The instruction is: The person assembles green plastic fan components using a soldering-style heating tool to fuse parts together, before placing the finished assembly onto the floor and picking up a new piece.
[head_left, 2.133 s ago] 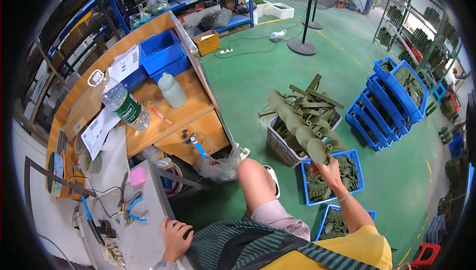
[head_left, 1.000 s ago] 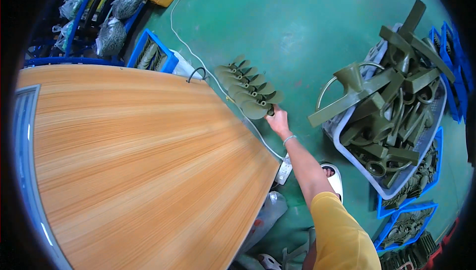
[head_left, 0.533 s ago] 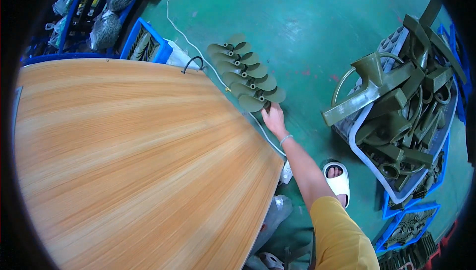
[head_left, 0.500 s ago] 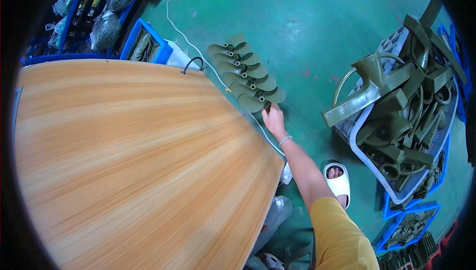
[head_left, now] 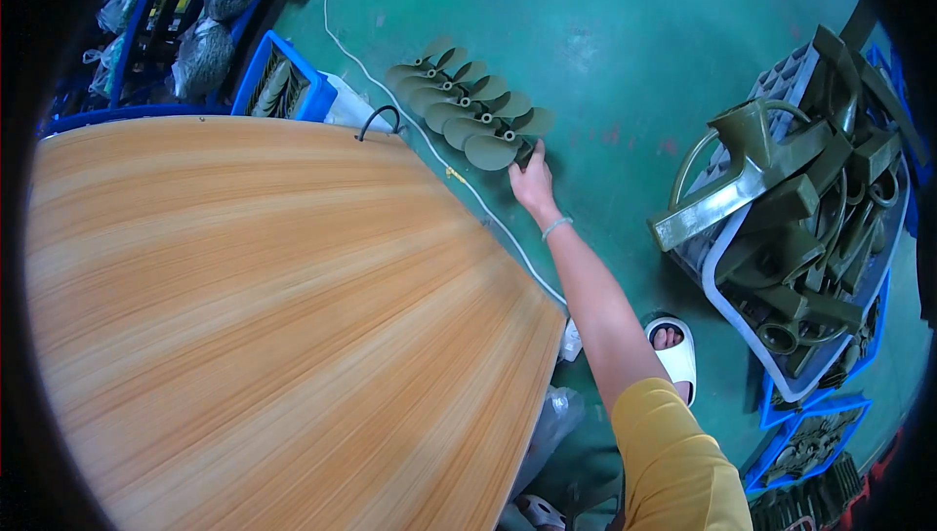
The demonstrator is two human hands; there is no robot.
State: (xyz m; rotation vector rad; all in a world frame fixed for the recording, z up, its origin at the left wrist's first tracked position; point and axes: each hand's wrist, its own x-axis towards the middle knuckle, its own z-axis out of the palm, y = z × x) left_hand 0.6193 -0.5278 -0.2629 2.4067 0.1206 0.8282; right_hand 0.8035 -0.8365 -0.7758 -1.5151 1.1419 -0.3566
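Several olive-green propellers point(head_left: 471, 106) lie in a slanting, overlapping row on the green floor, their round hubs facing up. At the near end of the row, my right hand point(head_left: 532, 182) is closed around a dark lower blade of the nearest propeller point(head_left: 491, 151). The fingers partly cover that blade. A pale band circles my right wrist, and the forearm reaches in from a yellow sleeve point(head_left: 673, 448). My left hand is out of the picture.
A wood-grain tabletop point(head_left: 293, 316) fills the left. A white cable point(head_left: 488, 207) runs on the floor between it and the propellers. At right, a grey crate point(head_left: 715, 282) is heaped with olive-green castings, near blue trays point(head_left: 810, 438). Another blue bin point(head_left: 317, 97) stands beyond the table.
My right hand has moved farther away along the floor. The row of propellers has shifted away and slightly left with it, and lies closer together. The view has turned slightly.
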